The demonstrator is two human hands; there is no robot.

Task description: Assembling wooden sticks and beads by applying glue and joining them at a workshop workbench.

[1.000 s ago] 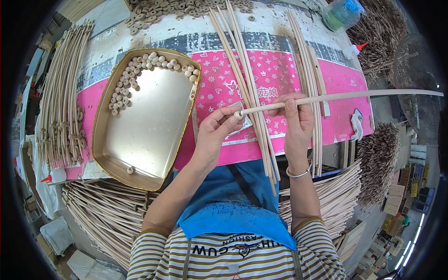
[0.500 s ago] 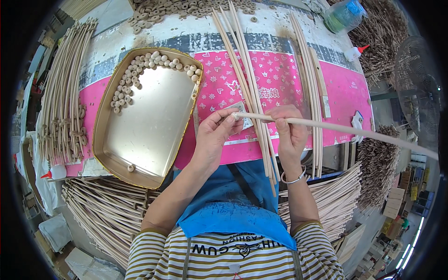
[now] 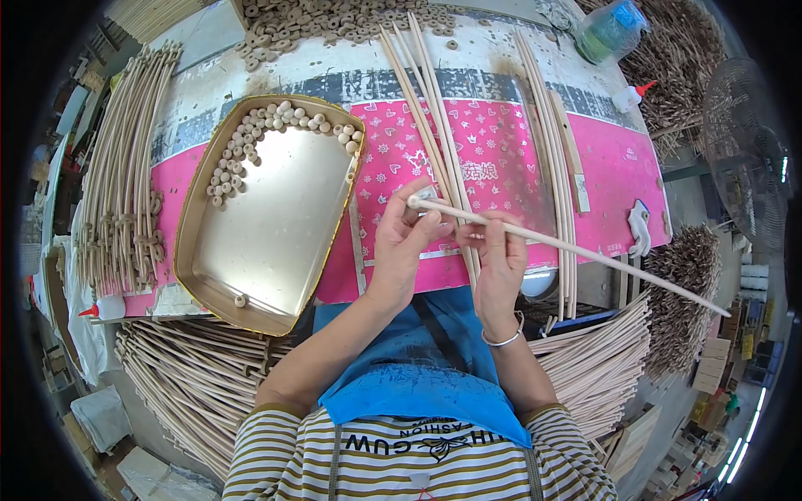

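Observation:
A long pale wooden stick (image 3: 585,249) runs across in front of me, slanting down to the right. At its left end sits a round wooden bead (image 3: 413,201). My left hand (image 3: 403,250) is closed on the stick just beside the bead, thumb below and fingers behind. Farther along, my right hand (image 3: 499,263) pinches the stick between thumb and fingers. Beneath both hands lie several loose sticks (image 3: 447,159) on the pink printed sheet (image 3: 393,142). A cardboard tray (image 3: 180,230) left of my hands has many beads (image 3: 242,146) gathered along its far side.
More sticks (image 3: 551,167) lie to the right, near a white glue bottle (image 3: 625,99). Bundled sticks (image 3: 117,184) stand at the left edge. Wooden rings (image 3: 309,29) cover the far table. Stick stacks (image 3: 180,376) sit below the table edge, and a fan (image 3: 743,150) stands right.
My right hand has shifted left and nearer to me along with the stick, whose far end now tilts lower. My left hand has moved slightly right, leaving the bead end more exposed.

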